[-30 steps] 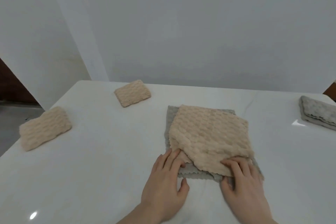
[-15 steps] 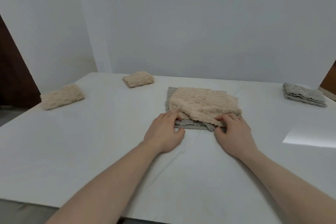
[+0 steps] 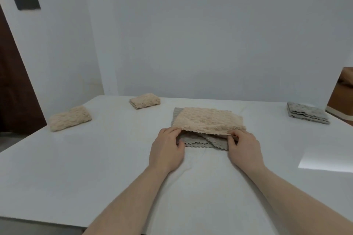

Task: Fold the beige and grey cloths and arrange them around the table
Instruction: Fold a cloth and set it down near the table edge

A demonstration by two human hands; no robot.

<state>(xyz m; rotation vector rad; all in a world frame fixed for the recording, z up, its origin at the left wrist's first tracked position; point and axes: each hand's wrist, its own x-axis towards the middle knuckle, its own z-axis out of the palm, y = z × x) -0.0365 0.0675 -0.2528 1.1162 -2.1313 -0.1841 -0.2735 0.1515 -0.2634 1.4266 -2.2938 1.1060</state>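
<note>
Compared with half a second ago, the near edge of the textured beige square cloth (image 3: 208, 121) has come up off the pile: it was lying flat under the fingertips then, and now it is lifted clear, so that the scalloped grey cloths (image 3: 202, 140) beneath it show along their front edge in more than one layer. The left hand (image 3: 167, 150) has also changed from resting on top to gripping, its fingers curled round the cloth's near left corner with the thumb tucked under the hem. The right hand (image 3: 243, 148) does the same at the near right corner, fingers bent over the edge and pinching it. Both hands are therefore closed narrowly on the one beige cloth, with both forearms reaching in from the bottom of the view. The far part of the beige cloth lies on the grey pile, which sits at the middle of the white table (image 3: 76, 168), towards the far side. A folded beige cloth bundle (image 3: 69, 121) lies by the left edge of the table, and a second folded beige cloth (image 3: 144, 100) lies near the far left corner, both well apart from the hands. A folded stack of grey cloths (image 3: 307, 115) lies near the far right corner. A dark rectangular plate (image 3: 26, 2) is on the white wall at upper left.
</note>
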